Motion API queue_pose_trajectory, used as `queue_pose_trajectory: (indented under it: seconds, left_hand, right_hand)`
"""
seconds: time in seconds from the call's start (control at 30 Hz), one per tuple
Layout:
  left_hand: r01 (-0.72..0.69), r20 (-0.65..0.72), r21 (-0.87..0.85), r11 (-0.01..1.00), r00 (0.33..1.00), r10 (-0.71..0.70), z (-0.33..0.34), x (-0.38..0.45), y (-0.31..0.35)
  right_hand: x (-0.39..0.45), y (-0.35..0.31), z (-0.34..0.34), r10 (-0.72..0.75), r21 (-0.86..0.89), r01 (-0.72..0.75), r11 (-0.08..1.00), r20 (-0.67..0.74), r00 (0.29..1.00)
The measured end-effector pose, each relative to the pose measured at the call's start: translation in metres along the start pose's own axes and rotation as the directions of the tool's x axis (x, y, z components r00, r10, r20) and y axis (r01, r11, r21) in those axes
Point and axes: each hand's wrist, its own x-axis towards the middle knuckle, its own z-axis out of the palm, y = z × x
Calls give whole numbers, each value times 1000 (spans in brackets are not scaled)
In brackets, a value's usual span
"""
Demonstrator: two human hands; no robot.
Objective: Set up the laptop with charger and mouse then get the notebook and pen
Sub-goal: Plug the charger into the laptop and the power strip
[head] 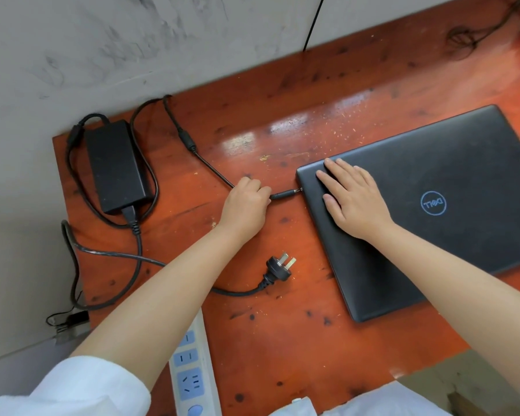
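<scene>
Left hand (246, 202) pinched on the charger's barrel plug (284, 194); right hand (354, 199) flat, fingers spread, pressing the closed laptop (433, 211) near its left edge. Plug axis runs left-right, tip at the laptop's side port, looks barely seated. Left hand is the nearer 1: push right. Wall plug (278, 267) lies loose mid-worktop (282, 340), power strip (192, 379) at the near edge. Charger brick (114, 166) in the far-left corner.

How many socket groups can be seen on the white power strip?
3 on the white power strip at the desk's near edge: one beside the left forearm, one below it, one nearest the camera. The forearm may hide more.
</scene>
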Motion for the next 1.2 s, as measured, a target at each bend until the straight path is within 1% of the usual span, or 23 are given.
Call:
queue_pose_trajectory:
  seconds: [0.13,0.2,0.3,0.4,0.5,0.63,0.87,1.0,1.2]
  left_hand:
    - [-8,-39,12,1000,999,9,-4,-2,0]
    - [-7,-41,20,1000,999,7,-5,-2,0]
    - [49,38,78,996,998,-52,-5,3,-1]
    - [32,91,98,995,995,-41,-2,5,-1]
    - [-11,41,73,997,999,8,0,3,0]
    - [-44,-14,79,996,999,45,-2,-1,2]
    - [-79,-30,108,991,996,83,-10,0,5]
    - [-62,-54,103,993,996,68,-11,-1,4]
    - [-66,-34,100,993,997,70,-6,0,1]
  right_hand:
    - [0,2,0,3,23,-4,1000,21,1000]
    - [0,4,1,6,35,-7,999,8,1000]
    - [0,4,2,-11,52,12,999,-28,1000]
    - [-1,5,2,-15,63,17,998,-44,999]
    - [-1,6,2,-20,72,23,997,-46,999]
    - [-2,9,3,-23,89,27,996,-52,998]
    - [-1,11,5,-17,110,23,994,-51,999]
    - [-1,11,5,-19,110,25,994,-53,998]
    - [-1,10,5,-25,110,33,993,-72,997]
